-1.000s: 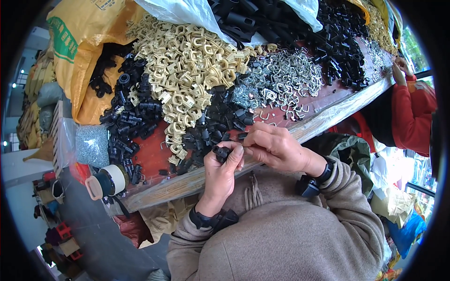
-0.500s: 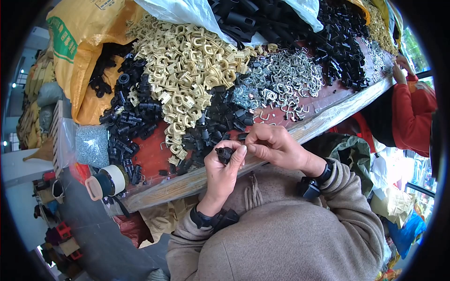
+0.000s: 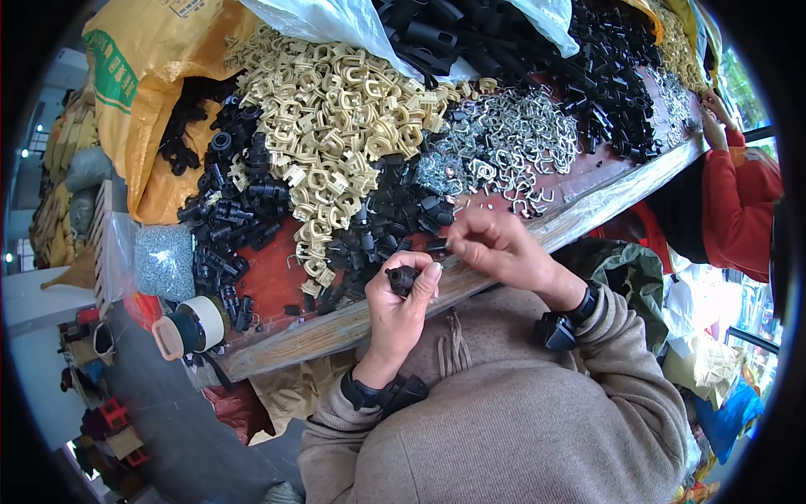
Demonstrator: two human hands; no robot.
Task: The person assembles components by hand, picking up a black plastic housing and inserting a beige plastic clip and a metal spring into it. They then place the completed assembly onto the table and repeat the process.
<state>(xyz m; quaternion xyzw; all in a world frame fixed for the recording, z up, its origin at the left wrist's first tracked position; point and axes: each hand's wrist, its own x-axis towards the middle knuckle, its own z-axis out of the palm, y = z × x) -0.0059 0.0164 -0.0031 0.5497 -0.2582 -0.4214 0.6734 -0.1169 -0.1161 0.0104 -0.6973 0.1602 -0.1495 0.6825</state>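
Observation:
My left hand [image 3: 393, 317] is closed around a black cylindrical plastic fitting [image 3: 402, 280], its round end showing between thumb and fingers. To its right, my right hand [image 3: 508, 256] is held apart from the fitting, thumb and curled fingers brought together in a pinch. Whatever may be between those fingertips is too small to make out. Just beyond both hands lie loose black plastic pieces [image 3: 378, 244] on the red tabletop [image 3: 270, 267]. Farther back rises a heap of cream-coloured plastic clips [image 3: 332, 126], with bent metal hooks [image 3: 529, 134] to the right of it.
A wooden beam [image 3: 319, 343] edges the table before me. On the left are a yellow sack [image 3: 155, 109], a bag of small metal bits [image 3: 164, 265] and a spool [image 3: 201, 323]. At far right, a person in a red sleeve [image 3: 739, 210] reaches over the table.
My right hand has drawn slightly right, away from the fitting. In my left hand the fitting has turned a little, showing its end more. The other person's hands have shifted slightly.

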